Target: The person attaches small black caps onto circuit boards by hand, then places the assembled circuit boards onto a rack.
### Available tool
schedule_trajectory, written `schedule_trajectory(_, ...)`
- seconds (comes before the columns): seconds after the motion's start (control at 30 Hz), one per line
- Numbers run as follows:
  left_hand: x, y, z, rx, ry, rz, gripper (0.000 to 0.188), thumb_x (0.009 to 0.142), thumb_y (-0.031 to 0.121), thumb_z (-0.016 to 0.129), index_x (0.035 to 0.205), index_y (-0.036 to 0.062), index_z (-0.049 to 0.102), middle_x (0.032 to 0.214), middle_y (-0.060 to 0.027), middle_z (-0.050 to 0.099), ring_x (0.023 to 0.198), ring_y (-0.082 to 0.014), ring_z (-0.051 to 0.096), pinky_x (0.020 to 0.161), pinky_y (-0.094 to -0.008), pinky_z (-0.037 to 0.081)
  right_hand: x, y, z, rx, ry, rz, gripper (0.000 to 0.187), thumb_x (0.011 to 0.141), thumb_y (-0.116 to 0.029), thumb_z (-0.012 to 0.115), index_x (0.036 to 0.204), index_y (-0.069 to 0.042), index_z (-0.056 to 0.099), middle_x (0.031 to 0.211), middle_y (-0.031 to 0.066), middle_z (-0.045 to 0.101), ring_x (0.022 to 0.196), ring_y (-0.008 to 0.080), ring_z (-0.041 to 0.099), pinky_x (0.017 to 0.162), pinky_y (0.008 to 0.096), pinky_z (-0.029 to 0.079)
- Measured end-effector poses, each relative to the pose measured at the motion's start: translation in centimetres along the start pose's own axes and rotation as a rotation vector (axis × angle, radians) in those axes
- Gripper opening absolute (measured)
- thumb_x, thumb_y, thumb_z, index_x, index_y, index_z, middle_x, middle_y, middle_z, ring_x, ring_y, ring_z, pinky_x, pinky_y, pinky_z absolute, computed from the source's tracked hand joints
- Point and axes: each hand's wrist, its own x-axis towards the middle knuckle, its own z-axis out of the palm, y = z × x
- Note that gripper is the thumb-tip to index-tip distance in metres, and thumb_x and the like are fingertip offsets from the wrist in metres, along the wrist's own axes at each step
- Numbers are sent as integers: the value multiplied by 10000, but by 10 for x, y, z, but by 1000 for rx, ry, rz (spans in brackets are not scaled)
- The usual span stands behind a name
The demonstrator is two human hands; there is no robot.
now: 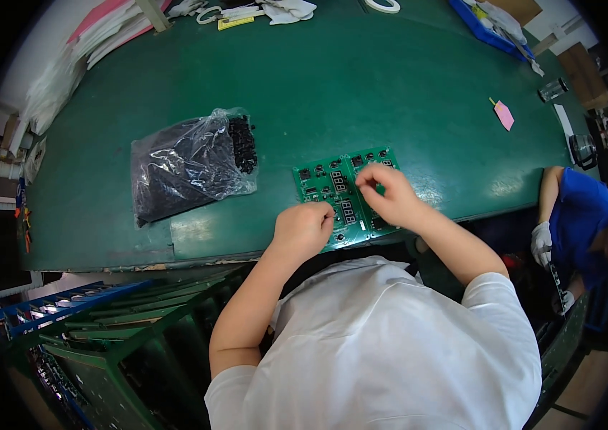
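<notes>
A green circuit board panel (324, 188) lies flat near the front edge of the green table, with white digit displays and small black parts on it. My left hand (305, 228) is closed at the board's left side, its fingers curled so that whatever they hold is hidden. Over the right half is my right hand (387, 193), thumb and forefinger brought together in a pinch; anything between them is too small to make out. To the left rests a clear plastic bag (182, 166) full of small black parts, several of them showing at its open right end.
Stacked sheets (114, 32) stand at the far left, a blue tray (487, 29) at the far right. A pink tag (503, 115) and a glass jar (553, 89) lie right. Green racks (117, 344) sit below left. A gloved co-worker in blue (583, 215) sits at right.
</notes>
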Motion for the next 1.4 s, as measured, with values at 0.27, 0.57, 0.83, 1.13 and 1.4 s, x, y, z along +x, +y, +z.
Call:
schedule_trajectory(0.27, -3, 7, 4, -39, -28, -61, 45, 759, 127, 639, 790, 96, 646, 656, -63, 612, 608, -263, 606, 540, -375, 467, -46, -16, 18, -161, -165, -240, 116, 730, -30, 610, 842, -56, 594, 802, 88, 590, 781, 282, 579, 711, 393, 446)
schedule_trajectory(0.57, -2, 7, 7, 10, -11, -37, 49, 759, 119, 642, 792, 83, 640, 689, -52, 609, 632, -243, 604, 546, -362, 461, -51, -8, 23, -257, -170, -318, 120, 709, -112, 664, 806, -74, 604, 759, 78, 555, 764, 268, 542, 725, 382, 411)
schedule_trajectory(0.83, -3, 9, 6, 2, -2, -57, 38, 759, 112, 631, 773, 77, 628, 696, -63, 612, 637, -250, 608, 556, -371, 468, -50, -11, 25, -307, -175, -342, 103, 732, -147, 650, 774, -69, 598, 745, 75, 548, 767, 263, 541, 730, 385, 419)
schedule_trajectory(1.13, -1, 18, 10, 320, -3, 32, 77, 745, 124, 609, 690, 71, 600, 678, -85, 593, 660, -276, 609, 574, -398, 482, -47, -16, 25, -381, -201, -385, 123, 719, -165, 665, 769, -75, 597, 739, 61, 550, 758, 250, 532, 728, 374, 412)
schedule_trajectory(1.4, -1, 17, 2, 437, 9, 165, 69, 703, 130, 599, 660, 78, 589, 682, -95, 593, 670, -267, 615, 587, -416, 488, -43, -17, 36, -507, -215, -393, 136, 709, -165, 666, 709, -84, 557, 708, 59, 535, 732, 238, 525, 720, 365, 407)
